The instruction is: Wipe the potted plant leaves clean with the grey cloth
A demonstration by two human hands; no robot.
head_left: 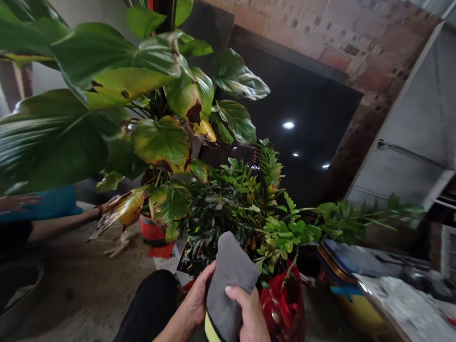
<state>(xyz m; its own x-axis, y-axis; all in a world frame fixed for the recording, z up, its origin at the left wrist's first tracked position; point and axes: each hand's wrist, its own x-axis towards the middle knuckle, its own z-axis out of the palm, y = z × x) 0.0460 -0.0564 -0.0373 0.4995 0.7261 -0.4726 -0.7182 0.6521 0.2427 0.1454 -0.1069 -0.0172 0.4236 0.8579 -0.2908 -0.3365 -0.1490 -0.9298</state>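
Two bare hands, the left hand [198, 295] and the right hand [251, 316], clamp their fingers from either side on a folded grey microfibre cloth [230, 280] with a yellow edge, apparently to keep the fold thick and firm. The cloth sits just below a dark-leaved green shrub [217, 216], above a black-trousered knee [149, 304]. A co-worker's bare arm [60, 227] reaches in from the left beside a tall broad-leaved plant with yellowing leaves [162, 145] in a red pot [151, 229].

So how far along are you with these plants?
Hard to tell. Done: the big leaves look shiny, maybe wiped. In hand: a grey cloth between the left hand and right hand. Left: perhaps the small bushy plant, which neither hand touches.
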